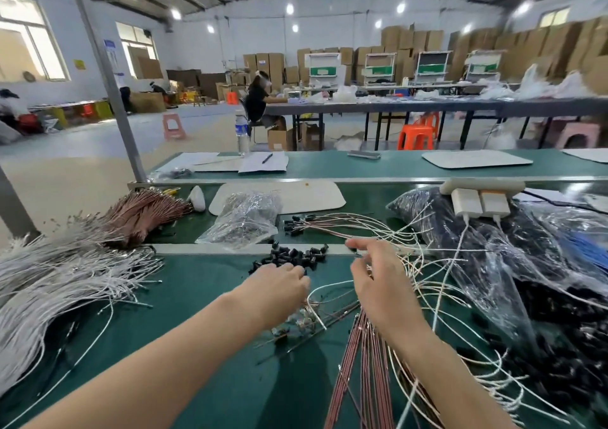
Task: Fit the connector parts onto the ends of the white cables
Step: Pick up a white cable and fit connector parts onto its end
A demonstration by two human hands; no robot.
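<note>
The green table fills the near view, and on its left side lies the big heap of white cables, well apart from both hands. On the right, dark plastic bags lie under a tangle of loose cables. The right hand is at the left edge of this tangle. Its forefinger is stretched out to the left with the thumb below it, and between them it seems to pinch the end of a thin cable, though this part is blurred. The left hand is palm down, with its fingers bent onto the near edge of the small pile of black connector parts in the middle. Whether it already has one part I cannot tell, because the fingertips are hidden. Farther away lie finished cables with black parts on their ends. I judge that the step in hand is taking a new part. Next, this part must be brought to the held cable end, lined up with it and pushed on straight.
</note>
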